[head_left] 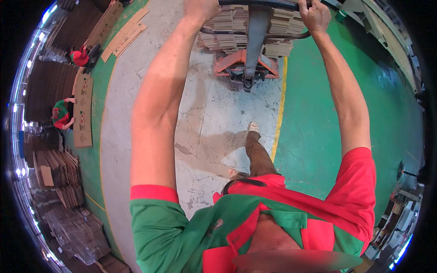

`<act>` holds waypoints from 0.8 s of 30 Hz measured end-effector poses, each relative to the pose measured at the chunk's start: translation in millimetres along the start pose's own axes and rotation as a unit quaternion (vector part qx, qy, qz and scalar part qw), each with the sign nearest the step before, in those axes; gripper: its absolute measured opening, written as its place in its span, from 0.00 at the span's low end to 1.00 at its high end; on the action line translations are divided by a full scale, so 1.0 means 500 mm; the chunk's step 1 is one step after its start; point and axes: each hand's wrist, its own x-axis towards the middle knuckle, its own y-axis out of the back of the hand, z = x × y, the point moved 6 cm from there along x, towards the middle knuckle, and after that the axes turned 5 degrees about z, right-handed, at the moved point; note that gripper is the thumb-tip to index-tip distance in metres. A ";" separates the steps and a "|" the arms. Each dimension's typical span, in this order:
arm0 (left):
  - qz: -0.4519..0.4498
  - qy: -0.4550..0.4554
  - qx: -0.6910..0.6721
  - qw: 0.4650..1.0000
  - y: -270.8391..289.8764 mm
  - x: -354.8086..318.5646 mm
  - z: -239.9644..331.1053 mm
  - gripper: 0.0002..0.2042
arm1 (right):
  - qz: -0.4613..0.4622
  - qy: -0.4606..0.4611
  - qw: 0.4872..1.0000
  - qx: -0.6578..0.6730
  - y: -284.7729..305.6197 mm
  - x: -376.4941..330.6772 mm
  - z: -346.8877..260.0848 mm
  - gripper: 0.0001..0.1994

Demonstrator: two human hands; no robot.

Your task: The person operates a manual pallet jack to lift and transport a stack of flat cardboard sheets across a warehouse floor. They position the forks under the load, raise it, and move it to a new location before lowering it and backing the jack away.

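Note:
At the top of the view, both my arms reach out to the handle (261,3) of a pallet jack (256,41). My left hand (202,10) is closed round the handle's left end, and its fingertips run out of the picture. On the right end, my right hand (315,17) is wrapped with the fingers curled over. A grey shaft drops from the handle to the jack's orange base (232,63). Behind the shaft, stacks of flat brown cardboard (223,41) sit over the jack.
Grey concrete (136,68) runs between yellow lines (279,113), with green floor (314,127) beyond. At left, two co-workers (61,113) handle long cardboard sheets (83,109) by tall cardboard stacks (43,91). Wrapped bundles (77,232) lie lower left. A long bench (382,36) stands upper right.

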 end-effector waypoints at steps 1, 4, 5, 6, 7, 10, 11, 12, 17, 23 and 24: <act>-0.001 0.012 0.000 1.000 -0.010 0.023 -0.007 0.08 | -0.007 -0.019 1.000 0.013 -0.018 0.015 0.015 0.13; 0.007 0.017 0.003 1.000 -0.009 0.070 -0.027 0.08 | 0.016 -0.009 1.000 0.009 -0.058 0.056 0.030 0.14; 0.015 0.019 0.014 1.000 0.009 0.075 -0.042 0.08 | 0.032 0.017 0.999 0.005 -0.075 0.068 0.017 0.14; 0.032 0.022 0.023 0.999 0.034 0.070 -0.059 0.08 | 0.049 0.042 0.998 0.000 -0.085 0.075 0.000 0.14; 0.049 0.025 0.031 0.998 0.064 0.056 -0.080 0.07 | 0.056 0.052 0.997 0.015 -0.096 0.079 -0.018 0.14; 0.077 0.039 0.062 0.994 0.148 0.008 -0.134 0.07 | 0.069 0.072 0.993 0.057 -0.121 0.074 -0.096 0.14; 0.083 0.044 0.072 0.993 0.174 -0.011 -0.151 0.07 | 0.068 0.072 0.993 0.070 -0.127 0.067 -0.124 0.14; 0.052 0.063 0.070 0.994 0.186 -0.039 -0.169 0.07 | 0.066 0.072 0.992 0.083 -0.126 0.057 -0.146 0.14; 0.078 0.042 0.042 0.995 0.132 -0.142 -0.095 0.09 | 0.026 0.053 0.998 -0.003 -0.038 -0.066 -0.111 0.16; 0.236 -0.043 -0.101 0.966 0.053 -0.381 0.162 0.08 | -0.013 -0.009 1.000 0.026 0.188 -0.336 0.022 0.10; 0.241 -0.026 -0.090 0.966 0.075 -0.474 0.189 0.06 | -0.002 0.032 0.998 0.046 0.251 -0.412 -0.005 0.09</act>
